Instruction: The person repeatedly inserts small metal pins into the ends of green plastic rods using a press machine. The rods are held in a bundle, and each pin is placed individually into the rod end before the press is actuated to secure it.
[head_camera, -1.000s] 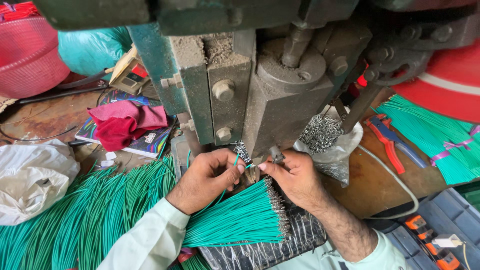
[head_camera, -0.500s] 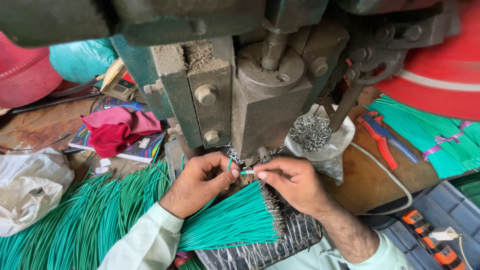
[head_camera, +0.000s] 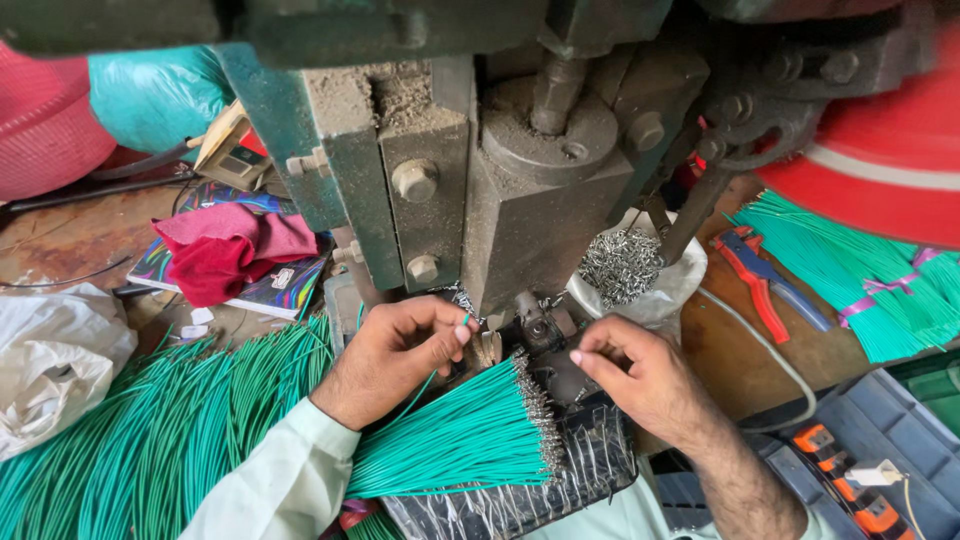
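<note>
We're seeing 2 hands working under 1 grey press machine (head_camera: 530, 190). Wire groups, 3 counted: a loose heap of green wires (head_camera: 150, 430) outboard of our left hand (head_camera: 395, 355), 1 fanned bundle w/ metal tips (head_camera: 450, 440) lying just below & between both sets of fingers, and 1 tied bundle (head_camera: 850, 280) well beyond the right hand (head_camera: 640, 375) on the bench (head_camera: 60, 240). Also 1 pile of small metal terminals (head_camera: 620, 265) in a white bag, just above the right fingers; 1 red-blue crimping tool (head_camera: 765, 285) beside it; 1 red cloth (head_camera: 225, 250) up-left of the left fingers.

Left fingers (head_camera: 452, 335) are curling nearly closed, thumb & forefinger pinching a single green wire (head_camera: 432, 378) right at the die. Right fingers (head_camera: 590, 350) are pinching tight too, tips just beside the die; can't tell what they're gripping, too small. The fingertips of both hands are sitting near each other, not touching.
</note>
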